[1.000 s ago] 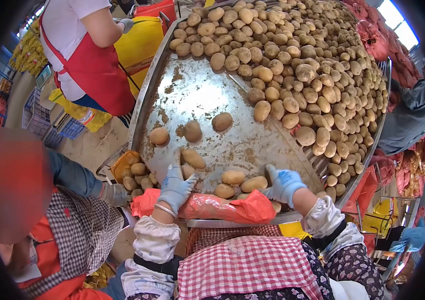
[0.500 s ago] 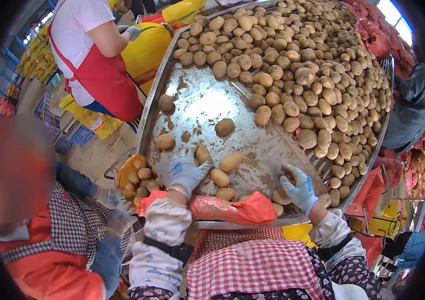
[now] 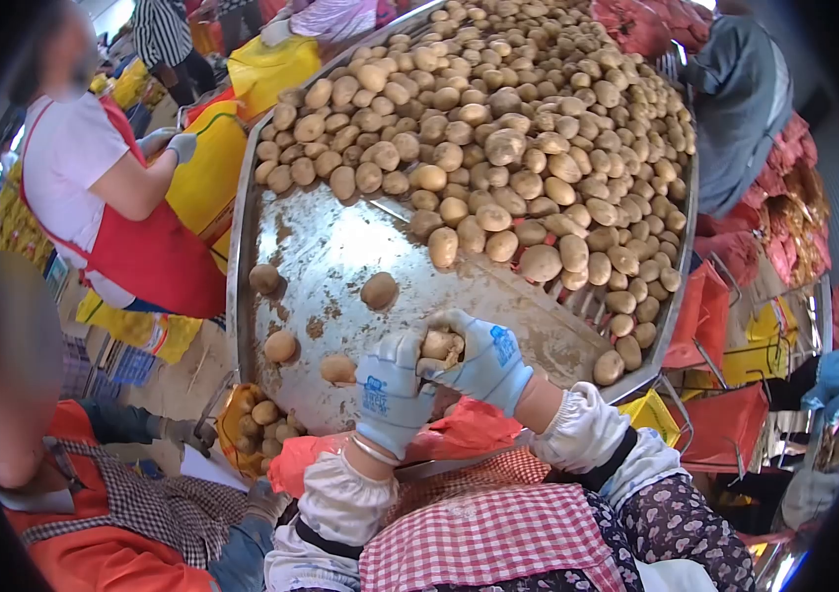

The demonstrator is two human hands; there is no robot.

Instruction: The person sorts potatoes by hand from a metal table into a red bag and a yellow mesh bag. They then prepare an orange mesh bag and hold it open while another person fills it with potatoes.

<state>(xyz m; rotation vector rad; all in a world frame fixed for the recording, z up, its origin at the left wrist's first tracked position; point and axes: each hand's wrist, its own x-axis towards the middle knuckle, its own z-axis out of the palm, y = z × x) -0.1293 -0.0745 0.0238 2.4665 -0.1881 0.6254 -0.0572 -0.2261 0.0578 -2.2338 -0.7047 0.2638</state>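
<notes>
Near the front edge of the metal table (image 3: pixel 340 259), my two gloved hands are together. My right hand (image 3: pixel 488 357) has its fingers wrapped round a potato (image 3: pixel 441 345). Beside it, my left hand (image 3: pixel 390 390) has its fingers bent against the same potato and the right fingertips; its palm side is hidden. Loose potatoes lie around: one (image 3: pixel 379 290) above my hands, one (image 3: pixel 337 369) just left of my left hand, and one (image 3: pixel 281 345) farther left. Red plastic (image 3: pixel 469 426) lies over the front edge under my wrists.
A large potato heap (image 3: pixel 538 148) covers the table's back and right. At left, a co-worker in checked apron (image 3: pixel 163 508) is beside a potato bag (image 3: pixel 242 434). Another person in red apron (image 3: pixel 133 227) stands by yellow bags (image 3: pixel 204 168). Red bags (image 3: pixel 725 424) hang at right.
My hands have come together over the table's front, the right moving left, and now have a potato between them. The view has shifted. The near-left co-worker's hands have moved apart.
</notes>
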